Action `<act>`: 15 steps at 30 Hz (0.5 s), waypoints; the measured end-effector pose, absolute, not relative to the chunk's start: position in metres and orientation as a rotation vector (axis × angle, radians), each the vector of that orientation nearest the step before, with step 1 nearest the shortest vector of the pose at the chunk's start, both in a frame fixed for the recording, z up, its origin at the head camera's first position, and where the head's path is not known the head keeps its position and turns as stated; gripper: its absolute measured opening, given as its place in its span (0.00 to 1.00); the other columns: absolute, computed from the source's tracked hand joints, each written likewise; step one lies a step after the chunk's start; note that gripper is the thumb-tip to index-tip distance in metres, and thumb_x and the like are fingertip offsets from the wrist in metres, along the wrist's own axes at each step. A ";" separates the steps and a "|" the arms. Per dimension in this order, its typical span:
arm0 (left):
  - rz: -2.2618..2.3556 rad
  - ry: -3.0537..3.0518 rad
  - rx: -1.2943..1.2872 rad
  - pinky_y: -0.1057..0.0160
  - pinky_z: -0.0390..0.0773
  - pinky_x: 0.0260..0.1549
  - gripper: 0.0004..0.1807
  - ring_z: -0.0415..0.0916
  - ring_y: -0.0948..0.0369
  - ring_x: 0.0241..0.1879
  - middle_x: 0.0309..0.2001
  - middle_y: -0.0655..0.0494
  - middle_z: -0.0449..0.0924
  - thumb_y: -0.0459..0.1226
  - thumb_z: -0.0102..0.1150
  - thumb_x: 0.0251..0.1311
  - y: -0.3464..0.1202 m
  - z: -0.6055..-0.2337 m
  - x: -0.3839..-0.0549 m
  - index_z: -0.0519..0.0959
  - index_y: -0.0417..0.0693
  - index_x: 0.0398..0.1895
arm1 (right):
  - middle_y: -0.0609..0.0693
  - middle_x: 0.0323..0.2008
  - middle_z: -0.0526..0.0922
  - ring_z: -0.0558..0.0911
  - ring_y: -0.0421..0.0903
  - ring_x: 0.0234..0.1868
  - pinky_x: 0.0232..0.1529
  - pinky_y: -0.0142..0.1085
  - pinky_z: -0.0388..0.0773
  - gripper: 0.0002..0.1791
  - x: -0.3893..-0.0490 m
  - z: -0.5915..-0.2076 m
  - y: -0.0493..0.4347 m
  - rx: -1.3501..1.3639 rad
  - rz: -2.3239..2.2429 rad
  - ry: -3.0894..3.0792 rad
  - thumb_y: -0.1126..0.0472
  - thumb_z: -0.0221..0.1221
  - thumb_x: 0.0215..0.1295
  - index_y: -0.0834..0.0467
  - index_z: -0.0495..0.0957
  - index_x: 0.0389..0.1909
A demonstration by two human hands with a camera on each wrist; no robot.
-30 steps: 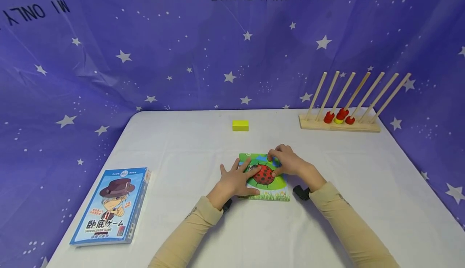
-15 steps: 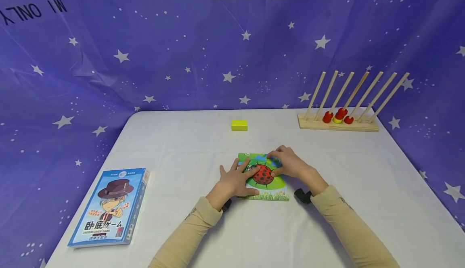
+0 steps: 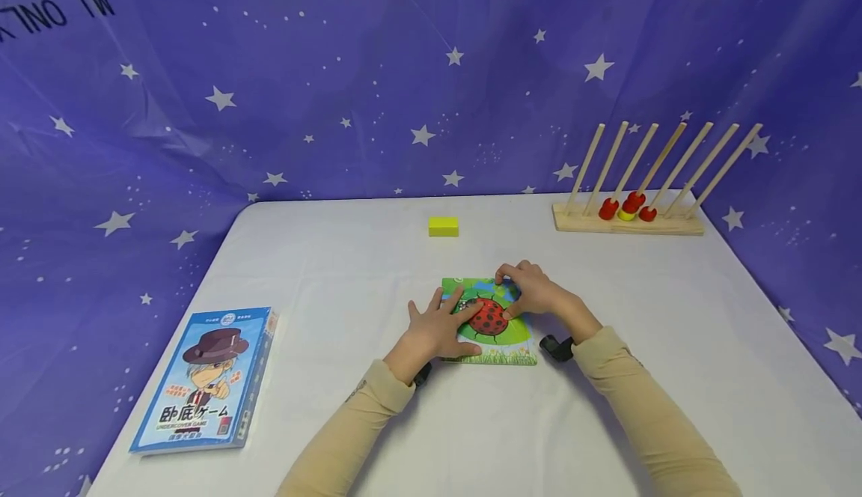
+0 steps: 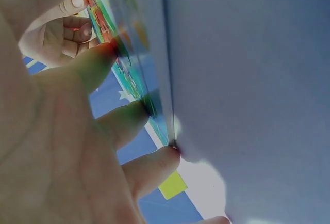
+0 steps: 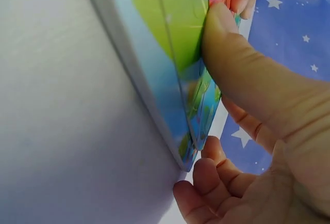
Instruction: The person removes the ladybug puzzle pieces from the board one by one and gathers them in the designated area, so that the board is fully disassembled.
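A square ladybug jigsaw puzzle (image 3: 501,351) lies flat on the white table, its picture facing up. Across its left side rests my left hand (image 3: 436,331), fingers spread; one fingertip touches the ladybug. At the upper right corner my right hand (image 3: 536,293) bends its thumb and fingers about a corner piece of the puzzle (image 5: 178,48). The thumb (image 5: 224,35) presses on the picture while the other fingertips are at the far edge. A seam runs across the picture in the right wrist view. My palms hide parts of the puzzle's left and right sides.
A yellow block (image 3: 443,227) sits behind the puzzle. At the back right stands a wooden peg rack (image 3: 633,225) with several red beads and a yellow one. A blue boxed game (image 3: 202,385) lies at the left. A purple starry cloth (image 3: 364,78) hangs behind the table.
Both hands keep almost the same place on the puzzle. The head view has shifted slightly, so the table things appear a little higher.
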State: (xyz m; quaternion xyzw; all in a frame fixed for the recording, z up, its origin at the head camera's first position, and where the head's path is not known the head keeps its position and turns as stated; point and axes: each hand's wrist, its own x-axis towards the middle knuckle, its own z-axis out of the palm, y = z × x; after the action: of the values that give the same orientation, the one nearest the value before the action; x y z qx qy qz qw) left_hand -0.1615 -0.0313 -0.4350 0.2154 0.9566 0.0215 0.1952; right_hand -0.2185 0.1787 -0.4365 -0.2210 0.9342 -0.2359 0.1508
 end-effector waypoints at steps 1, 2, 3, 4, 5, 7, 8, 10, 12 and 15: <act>0.068 2.684 0.606 0.32 0.48 0.53 0.42 0.36 0.49 0.68 0.71 0.59 0.38 0.68 0.48 0.48 -0.031 -0.434 -0.162 0.50 0.74 0.68 | 0.59 0.42 0.67 0.65 0.56 0.43 0.43 0.50 0.63 0.29 -0.219 -0.435 0.179 -0.635 -0.683 2.681 0.57 0.73 0.39 0.56 0.69 0.42; 0.072 2.685 0.607 0.32 0.49 0.53 0.42 0.36 0.49 0.68 0.71 0.58 0.38 0.67 0.48 0.48 -0.030 -0.434 -0.162 0.50 0.74 0.68 | 0.59 0.43 0.67 0.65 0.56 0.43 0.43 0.50 0.63 0.28 -0.219 -0.435 0.180 -0.632 -0.686 2.679 0.57 0.73 0.40 0.56 0.69 0.42; 0.076 2.685 0.606 0.33 0.49 0.53 0.42 0.36 0.49 0.68 0.71 0.58 0.38 0.67 0.49 0.48 -0.030 -0.433 -0.163 0.50 0.74 0.68 | 0.59 0.43 0.67 0.65 0.56 0.44 0.44 0.50 0.62 0.28 -0.219 -0.434 0.180 -0.630 -0.686 2.677 0.57 0.72 0.40 0.56 0.69 0.43; 0.079 2.685 0.604 0.32 0.49 0.52 0.42 0.36 0.49 0.68 0.71 0.58 0.38 0.67 0.49 0.48 -0.029 -0.433 -0.163 0.51 0.74 0.68 | 0.59 0.43 0.68 0.65 0.56 0.44 0.44 0.50 0.62 0.28 -0.219 -0.434 0.180 -0.633 -0.687 2.672 0.57 0.72 0.40 0.56 0.69 0.43; 0.079 2.682 0.601 0.32 0.49 0.52 0.42 0.36 0.49 0.68 0.71 0.59 0.38 0.67 0.49 0.48 -0.029 -0.433 -0.163 0.50 0.74 0.68 | 0.59 0.43 0.68 0.65 0.56 0.44 0.44 0.50 0.63 0.29 -0.219 -0.433 0.180 -0.636 -0.686 2.669 0.57 0.72 0.41 0.56 0.69 0.43; 0.086 2.679 0.603 0.32 0.49 0.52 0.42 0.35 0.49 0.68 0.71 0.60 0.37 0.67 0.49 0.48 -0.029 -0.433 -0.163 0.51 0.74 0.68 | 0.58 0.42 0.68 0.66 0.55 0.43 0.43 0.50 0.63 0.29 -0.219 -0.433 0.180 -0.644 -0.680 2.665 0.58 0.72 0.41 0.56 0.69 0.43; 0.090 2.679 0.608 0.32 0.49 0.52 0.42 0.35 0.48 0.68 0.71 0.61 0.36 0.67 0.49 0.48 -0.029 -0.434 -0.163 0.51 0.74 0.68 | 0.58 0.42 0.69 0.67 0.55 0.43 0.43 0.50 0.63 0.29 -0.219 -0.432 0.180 -0.647 -0.676 2.665 0.58 0.72 0.41 0.56 0.69 0.43; 0.100 2.677 0.623 0.31 0.49 0.51 0.42 0.35 0.47 0.68 0.71 0.64 0.35 0.66 0.50 0.48 -0.029 -0.434 -0.163 0.51 0.73 0.69 | 0.58 0.42 0.69 0.67 0.55 0.42 0.43 0.50 0.63 0.29 -0.219 -0.433 0.179 -0.643 -0.669 2.668 0.57 0.72 0.40 0.56 0.69 0.43; 0.119 2.676 0.640 0.31 0.49 0.51 0.43 0.35 0.46 0.68 0.71 0.67 0.37 0.66 0.51 0.48 -0.029 -0.434 -0.163 0.51 0.72 0.69 | 0.58 0.42 0.69 0.67 0.56 0.43 0.43 0.51 0.63 0.29 -0.218 -0.433 0.179 -0.635 -0.658 2.674 0.57 0.72 0.41 0.56 0.69 0.44; 0.141 2.674 0.654 0.30 0.49 0.50 0.43 0.35 0.44 0.67 0.70 0.69 0.41 0.65 0.53 0.48 -0.028 -0.434 -0.164 0.52 0.70 0.69 | 0.59 0.45 0.69 0.67 0.57 0.45 0.45 0.52 0.64 0.30 -0.217 -0.434 0.179 -0.618 -0.660 2.671 0.57 0.72 0.41 0.55 0.70 0.47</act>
State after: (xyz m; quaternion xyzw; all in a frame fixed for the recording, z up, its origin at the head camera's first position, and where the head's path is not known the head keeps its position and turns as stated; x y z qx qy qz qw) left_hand -0.1639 -0.0284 -0.4344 0.2329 0.9522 0.0504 0.1913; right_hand -0.2173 0.1788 -0.4335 -0.2163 0.9350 -0.2311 0.1599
